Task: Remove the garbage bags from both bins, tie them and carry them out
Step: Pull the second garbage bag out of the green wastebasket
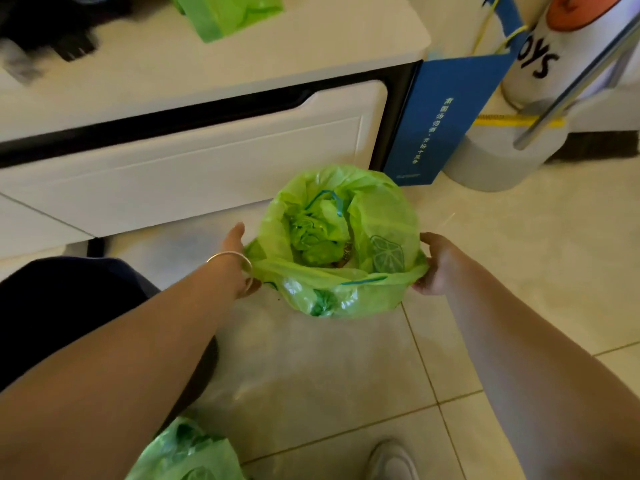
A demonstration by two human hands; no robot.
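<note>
Two hands [239, 261] on green bag [341, 237]

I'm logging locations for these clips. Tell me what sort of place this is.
Probably a room in a home, perhaps a living room or child's room. A low white cabinet with a drawer stands on a pale tiled floor, a white cylinder lettered "OYS" stands beside it, and both hands hold a small green-lined bin.
</note>
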